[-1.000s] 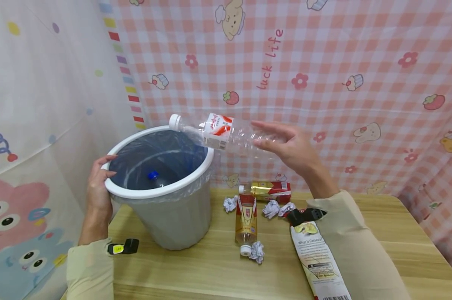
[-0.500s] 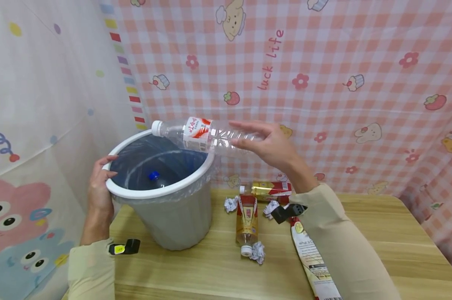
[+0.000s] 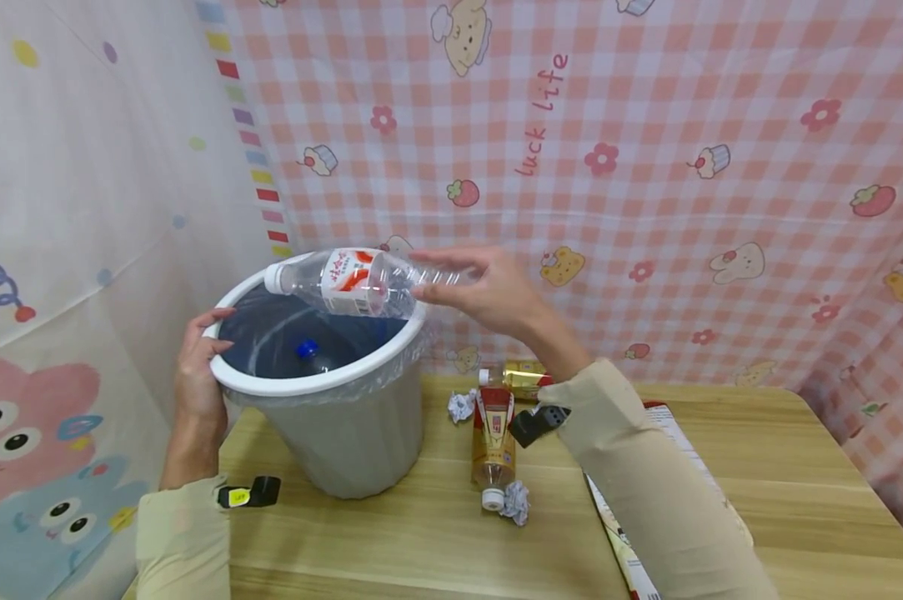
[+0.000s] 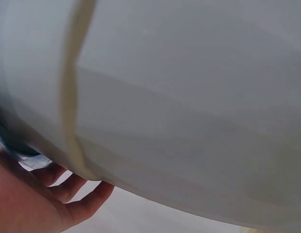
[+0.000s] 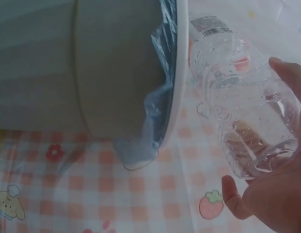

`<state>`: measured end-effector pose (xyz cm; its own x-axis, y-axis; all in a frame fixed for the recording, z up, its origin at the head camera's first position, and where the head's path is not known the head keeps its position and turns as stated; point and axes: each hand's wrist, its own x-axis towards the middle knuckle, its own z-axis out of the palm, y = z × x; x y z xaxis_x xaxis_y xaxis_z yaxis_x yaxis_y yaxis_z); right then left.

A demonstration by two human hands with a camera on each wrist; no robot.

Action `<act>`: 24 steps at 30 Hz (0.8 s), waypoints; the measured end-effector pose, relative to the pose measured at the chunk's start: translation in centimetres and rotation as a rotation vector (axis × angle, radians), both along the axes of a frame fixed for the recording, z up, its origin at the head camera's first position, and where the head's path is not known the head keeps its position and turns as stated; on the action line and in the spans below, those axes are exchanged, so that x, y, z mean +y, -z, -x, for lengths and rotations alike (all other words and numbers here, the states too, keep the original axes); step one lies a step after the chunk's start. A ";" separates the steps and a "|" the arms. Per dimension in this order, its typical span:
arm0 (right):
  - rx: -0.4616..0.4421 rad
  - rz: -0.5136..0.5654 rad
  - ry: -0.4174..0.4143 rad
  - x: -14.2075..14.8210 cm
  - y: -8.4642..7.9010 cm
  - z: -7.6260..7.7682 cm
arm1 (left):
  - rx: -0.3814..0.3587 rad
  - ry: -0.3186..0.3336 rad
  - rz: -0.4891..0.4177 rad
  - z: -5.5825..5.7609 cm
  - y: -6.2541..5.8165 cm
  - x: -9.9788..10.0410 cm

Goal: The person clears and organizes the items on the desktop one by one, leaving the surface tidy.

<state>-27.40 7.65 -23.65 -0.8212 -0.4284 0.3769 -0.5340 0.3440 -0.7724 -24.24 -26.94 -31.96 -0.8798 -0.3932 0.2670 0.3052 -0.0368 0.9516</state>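
Observation:
A grey trash can point(image 3: 368, 442) with a white rim and a clear liner stands on the left of the table. My left hand point(image 3: 198, 375) grips its rim on the left side, thumb and fingertips over the edge; in the left wrist view the fingers point(image 4: 92, 199) lie against the can's outer wall. A clear plastic bottle point(image 3: 349, 283), white-capped with a red and white label, lies almost level over the can's mouth. My right hand point(image 3: 489, 287) holds it round its base end. Inside the can shows a blue-capped bottle point(image 3: 308, 352), mostly in shadow.
On the wooden table point(image 3: 421, 542), a red-gold drink bottle point(image 3: 494, 442) lies before another bottle point(image 3: 524, 379). Crumpled paper balls point(image 3: 515, 503) lie near them. A snack bag point(image 3: 624, 542) is partly hidden under my right sleeve. A checked curtain point(image 3: 646, 100) hangs behind.
My right hand has carried the clear bottle leftward and slightly down, from beside the can to over its opening. My left hand stays on the rim.

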 end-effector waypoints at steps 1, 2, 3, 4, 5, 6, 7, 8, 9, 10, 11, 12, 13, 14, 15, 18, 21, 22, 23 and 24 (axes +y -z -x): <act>-0.004 0.006 -0.013 -0.3 0.0 0.1 | 0.000 0.000 0.000 0.0 0.0 0.0; -0.005 0.012 -0.028 -0.5 0.0 0.1 | 0.001 -0.002 0.001 0.0 0.0 0.0; -0.006 0.016 -0.036 -0.8 0.1 0.2 | -0.001 0.000 0.001 0.0 0.0 0.0; -0.007 0.022 -0.046 -1.0 0.1 0.3 | 0.003 0.001 -0.005 0.0 0.0 0.0; -0.006 0.024 -0.051 -1.2 0.2 0.3 | 0.006 0.002 -0.010 0.0 0.0 0.1; -0.007 0.024 -0.056 -1.4 0.2 0.3 | 0.005 0.005 -0.015 0.0 -0.1 0.1; -0.005 0.022 -0.064 -1.6 0.3 0.3 | 0.005 0.009 -0.019 0.0 -0.1 0.1; -0.001 0.017 -0.069 -1.8 0.3 0.4 | 0.006 0.012 -0.021 0.0 -0.1 0.1; 0.000 0.012 -0.071 -2.0 0.4 0.4 | 0.008 0.015 -0.025 0.0 -0.1 0.1; 0.005 0.004 -0.074 -2.1 0.4 0.4 | 0.009 0.015 -0.023 0.0 -0.1 0.1; 0.008 -0.003 -0.073 -2.2 0.4 0.3 | 0.007 0.015 -0.018 0.0 -0.1 0.2; 0.010 -0.009 -0.071 -2.4 0.4 0.3 | 0.004 0.015 -0.011 -0.1 -0.1 0.2; 0.013 -0.017 -0.069 -2.5 0.4 0.3 | 0.006 0.015 -0.008 -0.1 -0.1 0.2; 0.014 -0.022 -0.065 -2.7 0.3 0.3 | 0.008 0.015 -0.005 -0.1 -0.1 0.3; 0.014 -0.027 -0.062 -2.9 0.2 0.3 | 0.008 0.015 -0.001 -0.1 -0.1 0.3; 0.011 -0.029 -0.062 -3.4 0.1 0.3 | 0.008 0.014 0.005 -0.1 -0.1 0.2; 0.005 -0.028 -0.065 -3.9 0.1 0.2 | 0.010 0.009 0.007 -0.1 -0.1 0.2; 0.004 -0.033 -0.059 -4.0 0.1 0.2 | 0.010 0.007 0.006 -0.1 0.0 0.2; 0.005 -0.036 -0.054 -4.2 0.1 0.1 | 0.011 0.004 0.004 -0.1 0.0 0.2; 0.009 -0.042 -0.045 -4.4 0.1 0.1 | 0.010 0.002 0.003 -0.1 0.0 0.2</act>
